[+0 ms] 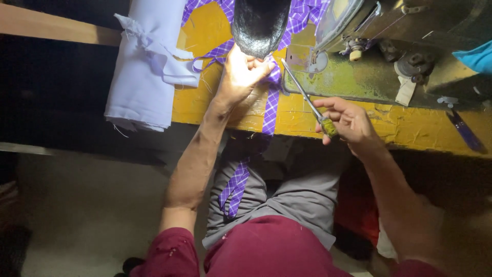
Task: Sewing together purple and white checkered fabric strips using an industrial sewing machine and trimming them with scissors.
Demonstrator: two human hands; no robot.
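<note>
The left hand (240,77) is closed on a narrow strip of purple-and-white checked fabric (270,110), pinching it between thumb and curled fingers at the near edge of the worn yellow-painted wooden desk (215,31). From that grip the strip runs down over the desk's front edge and hangs across the person's grey-trousered lap, while more of the same checked cloth lies spread further back on the desk, partly hidden under a glossy black rounded object (259,23) just above the hand. The right hand (348,120) is wrapped around the yellowish-green handle of a slim metal screwdriver (307,100), fingers folded tight and thumb along the top; the shaft slants up and to the left, its tip close beside the left hand's fingers and the fabric, though whether it touches them cannot be told. Behind the tool sits the scuffed, greenish metal base of a sewing machine (359,77). To the left, a folded bundle of pale lavender cloth (146,61) tied with a strip lies over the desk's edge.
</note>
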